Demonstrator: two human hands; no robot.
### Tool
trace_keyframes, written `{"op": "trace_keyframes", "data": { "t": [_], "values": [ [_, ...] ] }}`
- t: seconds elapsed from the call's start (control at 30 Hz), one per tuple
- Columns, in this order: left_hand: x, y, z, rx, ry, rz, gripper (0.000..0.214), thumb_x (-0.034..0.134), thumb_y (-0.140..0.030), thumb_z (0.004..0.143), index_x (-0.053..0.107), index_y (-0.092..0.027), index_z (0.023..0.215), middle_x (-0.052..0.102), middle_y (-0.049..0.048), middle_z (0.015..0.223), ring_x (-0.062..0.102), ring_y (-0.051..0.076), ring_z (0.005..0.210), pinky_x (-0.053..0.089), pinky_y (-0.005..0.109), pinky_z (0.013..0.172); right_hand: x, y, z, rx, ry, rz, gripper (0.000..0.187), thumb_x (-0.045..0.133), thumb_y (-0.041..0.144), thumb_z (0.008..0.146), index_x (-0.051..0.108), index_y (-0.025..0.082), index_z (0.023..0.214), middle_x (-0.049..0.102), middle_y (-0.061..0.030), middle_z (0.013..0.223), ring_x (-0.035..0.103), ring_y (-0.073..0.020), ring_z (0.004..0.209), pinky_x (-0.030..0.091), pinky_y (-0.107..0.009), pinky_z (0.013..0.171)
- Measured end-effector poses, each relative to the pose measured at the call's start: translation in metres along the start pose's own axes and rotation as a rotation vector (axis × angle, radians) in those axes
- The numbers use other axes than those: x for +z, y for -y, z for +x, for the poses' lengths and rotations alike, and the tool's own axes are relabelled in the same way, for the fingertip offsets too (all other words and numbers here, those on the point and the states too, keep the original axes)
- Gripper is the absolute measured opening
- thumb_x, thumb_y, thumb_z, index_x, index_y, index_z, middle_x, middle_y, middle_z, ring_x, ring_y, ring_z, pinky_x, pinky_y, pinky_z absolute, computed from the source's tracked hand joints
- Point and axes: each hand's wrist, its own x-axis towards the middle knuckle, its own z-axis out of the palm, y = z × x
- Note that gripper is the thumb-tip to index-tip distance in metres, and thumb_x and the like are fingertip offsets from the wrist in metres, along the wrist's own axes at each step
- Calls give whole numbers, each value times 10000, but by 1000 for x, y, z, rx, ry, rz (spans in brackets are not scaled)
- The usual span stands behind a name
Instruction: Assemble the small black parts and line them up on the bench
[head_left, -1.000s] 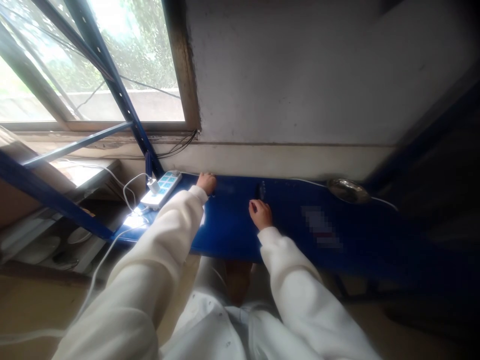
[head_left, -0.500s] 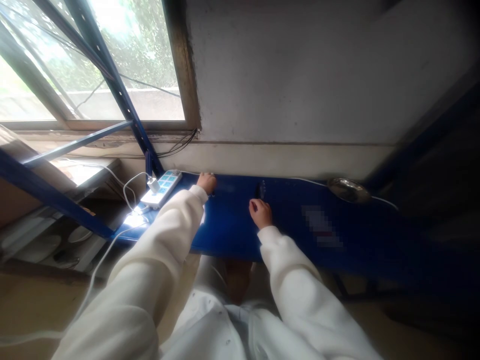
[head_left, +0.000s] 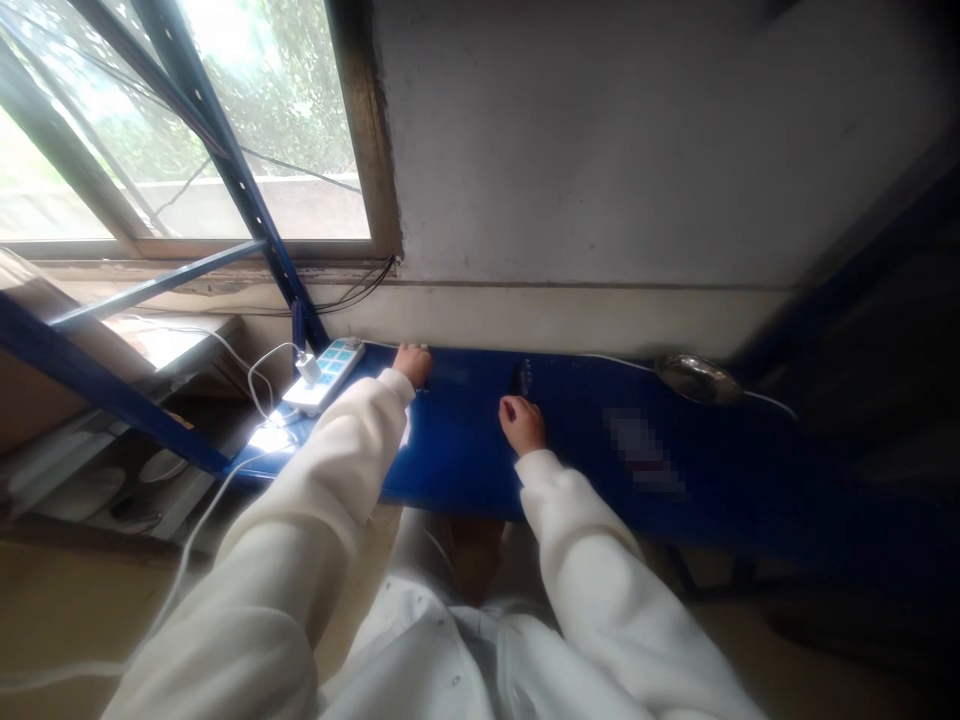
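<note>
The left hand (head_left: 412,366) rests near the far edge of the blue bench (head_left: 457,465), its fingers curled down over a small dark object (head_left: 424,387) that peeks out at their right side; whether they clamp it or only cover it, I cannot tell. The right hand (head_left: 523,424) is nearer the middle of the bench, thumb and fingertips drawn together, perhaps to pinch something small, though none shows clearly between them. Just beyond it, toward the far edge, lies a small strip (head_left: 525,377), probably put there to be within easy reach of the fingers. The strip looks narrow and dark, with pale, clear-looking bumps along its right side; the object by the left hand is too small and shaded to make out. At the far left corner a white power strip (head_left: 322,378) with blue sockets carries one white plug (head_left: 307,369), likely set there to leave the middle free for the hands. Toward the right, a shiny metal dish (head_left: 696,379) sits by the far edge, with a white cord (head_left: 769,404) running out beside it.
</note>
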Motion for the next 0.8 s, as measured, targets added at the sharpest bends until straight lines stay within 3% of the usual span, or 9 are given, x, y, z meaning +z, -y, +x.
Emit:
{"op": "trace_keyframes", "data": {
  "t": [0.33,0.53,0.67,0.8],
  "values": [
    [7,4,2,-17,-3,5,114,616,-131,671,659,-151,774,638,105,964,514,254,966,291,353,825,0,-1,0,9,-7,7,241,401,231,839,630,155,847,650,-66,770,583,-154,710,363,-277,698],
    [-1,-1,-5,-24,-67,5,186,576,-193,746,649,-170,915,617,105,1011,502,260,1006,308,366,834,3,-2,-1,-5,-124,67,221,427,256,826,624,162,787,650,-54,712,578,-149,646,383,-279,671],
    [-11,-27,-16,73,-190,-60,261,453,-256,836,621,-168,1016,604,103,1023,505,245,991,327,362,830,2,-4,0,70,-249,149,242,428,304,824,614,161,767,646,-65,698,566,-147,608,419,-287,654],
    [-1,-72,-25,189,-222,-158,394,356,-281,878,480,-178,1238,559,106,1127,497,230,997,351,346,821,-2,-6,-1,212,-360,237,270,422,355,819,605,160,783,645,-80,727,565,-151,618,453,-287,636]
  ]
}}
